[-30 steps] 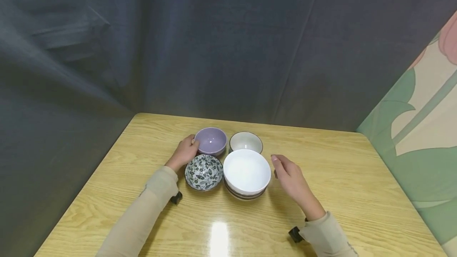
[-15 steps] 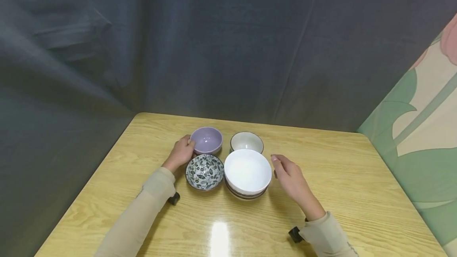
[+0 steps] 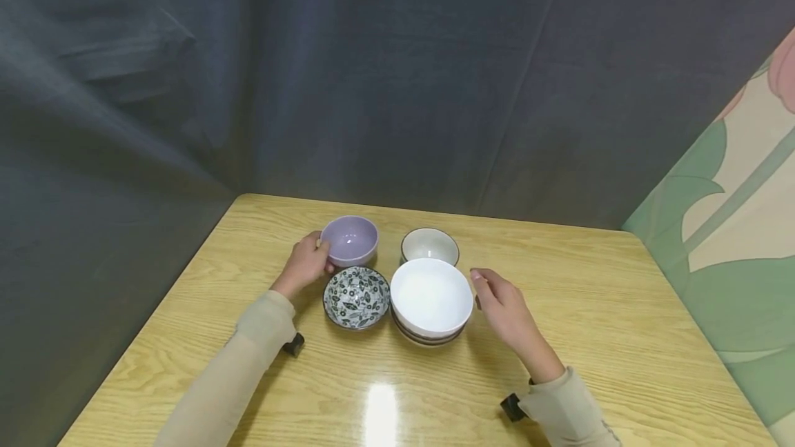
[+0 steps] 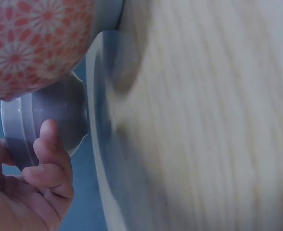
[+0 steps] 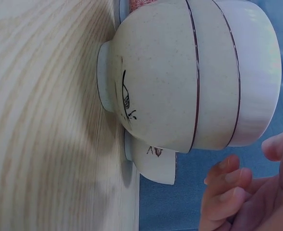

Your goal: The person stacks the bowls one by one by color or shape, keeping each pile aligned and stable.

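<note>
My left hand (image 3: pixel 303 265) pinches the left rim of a purple bowl (image 3: pixel 350 240) at the back left of the group. In the left wrist view the fingers curl against the side of this bowl (image 4: pixel 64 115). In front of it stands a bowl with a dark leaf pattern inside (image 3: pixel 356 299), whose outside shows red flower patterns (image 4: pixel 40 43). To the right, a white bowl (image 3: pixel 431 297) tops a stack of brown-rimmed cream bowls (image 5: pixel 156 82). Beside that stack, my right hand (image 3: pixel 506 309) holds nothing, its fingers loosely bent and apart from the bowls.
Behind the stack sits a cream bowl with a dark rim (image 3: pixel 430 245). The bowls stand on a wooden table (image 3: pixel 590 309). A dark curtain (image 3: pixel 397 88) hangs along the back and left; a flowered cloth (image 3: pixel 739 261) borders the right.
My left hand has moved the purple bowl leftward and slightly back, widening the gap to the cream bowl. The right hand has stayed beside the stack.
</note>
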`<state>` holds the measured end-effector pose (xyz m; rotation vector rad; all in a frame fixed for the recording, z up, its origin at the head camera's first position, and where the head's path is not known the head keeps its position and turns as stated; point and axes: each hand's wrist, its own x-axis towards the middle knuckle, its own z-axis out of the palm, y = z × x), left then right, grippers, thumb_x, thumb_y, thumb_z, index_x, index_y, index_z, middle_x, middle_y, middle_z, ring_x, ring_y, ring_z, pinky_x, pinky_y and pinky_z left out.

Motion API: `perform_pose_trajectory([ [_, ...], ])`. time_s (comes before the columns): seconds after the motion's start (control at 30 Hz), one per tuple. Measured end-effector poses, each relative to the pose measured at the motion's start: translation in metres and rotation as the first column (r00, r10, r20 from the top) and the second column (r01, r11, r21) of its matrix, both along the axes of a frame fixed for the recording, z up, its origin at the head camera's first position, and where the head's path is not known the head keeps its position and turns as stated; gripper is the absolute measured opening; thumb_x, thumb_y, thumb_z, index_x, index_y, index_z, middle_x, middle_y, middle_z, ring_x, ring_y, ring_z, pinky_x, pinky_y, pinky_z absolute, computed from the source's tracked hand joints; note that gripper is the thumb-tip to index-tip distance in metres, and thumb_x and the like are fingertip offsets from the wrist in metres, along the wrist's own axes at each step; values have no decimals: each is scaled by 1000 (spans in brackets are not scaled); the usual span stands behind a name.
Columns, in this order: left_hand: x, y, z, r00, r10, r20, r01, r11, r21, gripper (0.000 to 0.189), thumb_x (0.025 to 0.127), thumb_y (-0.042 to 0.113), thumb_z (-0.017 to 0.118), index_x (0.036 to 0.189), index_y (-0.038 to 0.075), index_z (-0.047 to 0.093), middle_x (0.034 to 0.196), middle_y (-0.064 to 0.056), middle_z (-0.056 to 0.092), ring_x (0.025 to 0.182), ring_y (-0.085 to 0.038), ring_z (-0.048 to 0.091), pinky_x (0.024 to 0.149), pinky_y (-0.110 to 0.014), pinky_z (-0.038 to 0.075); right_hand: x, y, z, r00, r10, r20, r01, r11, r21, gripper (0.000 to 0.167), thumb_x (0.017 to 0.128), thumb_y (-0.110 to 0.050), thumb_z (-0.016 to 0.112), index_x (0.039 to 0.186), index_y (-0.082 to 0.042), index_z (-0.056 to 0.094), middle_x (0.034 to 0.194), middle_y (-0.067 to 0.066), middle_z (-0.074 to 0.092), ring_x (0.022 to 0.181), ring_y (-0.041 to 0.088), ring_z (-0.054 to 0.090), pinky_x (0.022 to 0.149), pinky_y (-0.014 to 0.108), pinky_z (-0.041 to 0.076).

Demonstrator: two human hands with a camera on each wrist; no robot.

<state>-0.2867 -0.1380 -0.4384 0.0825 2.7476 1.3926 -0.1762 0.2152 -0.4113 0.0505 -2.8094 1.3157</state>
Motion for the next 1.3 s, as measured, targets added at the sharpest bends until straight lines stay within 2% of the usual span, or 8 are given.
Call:
perform_pose_trajectory([
  [0.2,4,-6,10,1000,17,-14,-17,1000,-5,52,105,22,35,145,-11,38,66,-7,64,55,-15,58,54,-28,48,-1,-2,-1,1000,1,8,-1,1000,-2,58,108,-44,33,138,2,54,89,16,62,77,21,54,66,33,45],
  [0.4,9,-11,20,999,5,-42,-5,1000,-15,52,104,21,34,145,-10,39,68,-8,65,58,-16,60,55,-28,48,-2,-2,-1,1000,2,11,-2,1000,6,59,108,-45,33,138,1,55,90,12,63,80,20,56,68,33,46],
  [0.57,15,-12,29,997,-11,-70,9,1000,-30,48,103,20,35,140,-9,46,67,-7,64,59,-16,59,56,-28,46,-3,-2,-1,1000,5,11,-5,1000,18,59,108,-45,33,138,0,55,91,9,63,82,20,57,69,33,47],
  [0.7,22,-13,34,997,-33,-74,32,999,-15,45,103,18,36,136,-9,49,67,-8,64,61,-21,61,56,-28,46,-3,-3,-1,1000,10,14,-10,1000,13,59,108,-45,33,138,1,55,91,11,63,81,20,56,69,33,46],
  [0.87,31,-13,39,996,-61,-70,60,998,-10,46,103,16,36,139,-9,47,67,-8,63,65,-28,64,56,-28,48,-3,-4,-1,1000,11,8,-11,1000,10,58,108,-44,33,137,1,55,89,11,63,80,20,55,68,33,45],
  [1.07,42,-12,46,993,-79,-89,76,996,-38,46,102,15,35,139,-9,47,68,-7,63,63,-22,62,57,-28,48,-3,-4,0,1000,22,-8,-22,1000,13,58,109,-43,33,137,2,55,89,9,63,82,20,56,70,33,47],
  [1.3,56,-10,52,987,-111,-119,104,992,-64,42,102,13,36,135,-8,51,71,-7,63,64,-23,61,53,-28,44,-2,-4,3,999,28,-16,-28,1000,12,57,109,-42,33,137,2,55,88,9,62,80,20,55,68,33,46],
])
